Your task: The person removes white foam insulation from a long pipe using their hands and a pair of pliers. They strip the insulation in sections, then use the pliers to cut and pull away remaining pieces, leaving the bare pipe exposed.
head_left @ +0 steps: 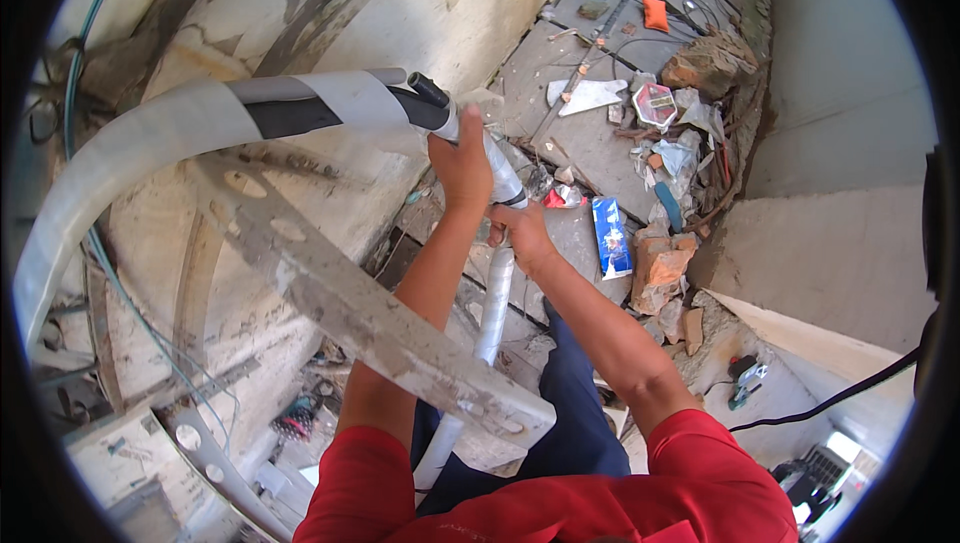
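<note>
A pipe bundle [110, 168] wrapped in white tape arcs in from the left, and a black foam-covered stretch shows between the wraps. Near the middle my left hand [463, 171] is closed around a white-wrapped length close to a black tube end [428, 90], thumb lying along it. Just below, my right hand [520, 233] has its fingers curled round the same length, beside a dark band. From there a white-wrapped pipe [494, 308] runs down toward my legs, passing behind a metal bracket. My right fingers are partly hidden, so any small thing within them cannot be made out.
The dusty metal bracket [370, 318] with holes slants across my left forearm. A curved, stained wall [350, 33] stands at left, with a teal cable [72, 93] hanging. Rubble lies on the floor: a blue box [611, 238], broken bricks [660, 268], a rock [710, 63] and an orange packet [655, 14].
</note>
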A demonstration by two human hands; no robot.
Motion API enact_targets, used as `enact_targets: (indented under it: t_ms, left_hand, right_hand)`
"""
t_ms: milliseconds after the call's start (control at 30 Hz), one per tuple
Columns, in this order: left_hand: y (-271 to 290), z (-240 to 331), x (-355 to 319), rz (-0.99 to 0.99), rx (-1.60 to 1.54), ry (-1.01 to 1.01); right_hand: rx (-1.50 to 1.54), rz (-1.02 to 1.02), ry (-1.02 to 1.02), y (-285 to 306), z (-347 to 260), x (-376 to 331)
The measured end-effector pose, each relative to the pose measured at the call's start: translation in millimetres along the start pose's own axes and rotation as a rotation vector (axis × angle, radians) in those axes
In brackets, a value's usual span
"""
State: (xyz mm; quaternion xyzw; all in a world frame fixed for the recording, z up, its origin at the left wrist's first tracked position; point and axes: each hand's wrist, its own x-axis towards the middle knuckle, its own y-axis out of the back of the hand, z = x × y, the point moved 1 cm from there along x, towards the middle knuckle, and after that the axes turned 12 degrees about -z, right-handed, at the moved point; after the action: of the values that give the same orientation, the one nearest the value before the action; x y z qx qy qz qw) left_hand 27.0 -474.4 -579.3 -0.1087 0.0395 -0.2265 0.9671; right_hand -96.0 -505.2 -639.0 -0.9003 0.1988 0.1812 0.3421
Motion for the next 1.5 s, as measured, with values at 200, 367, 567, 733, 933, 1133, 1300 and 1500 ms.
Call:
enact_targets:
  t_ms: [200, 367, 567, 733, 933, 1133, 1300, 1500]
  left_hand:
    - [68, 26, -198, 0.073, 0.396, 0.518]
    - [84, 170, -389, 0.407, 0.246, 0.567]
    - [49, 289, -557, 0.735, 0.223, 1.505]
    - [42, 270, -639, 1.258, -0.214, 1.373]
    - [102, 204, -636, 1.369, -0.338, 0.072]
    - [126, 245, -608, 1.750, -0.077, -0.162]
    - [127, 291, -582, 1.740, 0.076, -0.155]
    - [118, 286, -588, 1.680, 0.037, -0.213]
  right_hand:
    - [-0.257, -0.076, 0.060, 18, -6, 0]
    - [-0.105, -0.185, -0.067, 33, -32, 7]
    - [-0.389, -0.237, -0.248, 38, -56, 8]
    - [-0.516, -0.266, -0.272, 49, -67, 15]
    - [-0.010, -0.187, -0.380, 45, -46, -17]
    - [-0.023, -0.085, -0.378, 21, 1, -53]
    - [-0.571, 0.395, -0.066, -23, 30, -63]
    - [-1.537, -0.324, 0.687, -49, 1, -84]
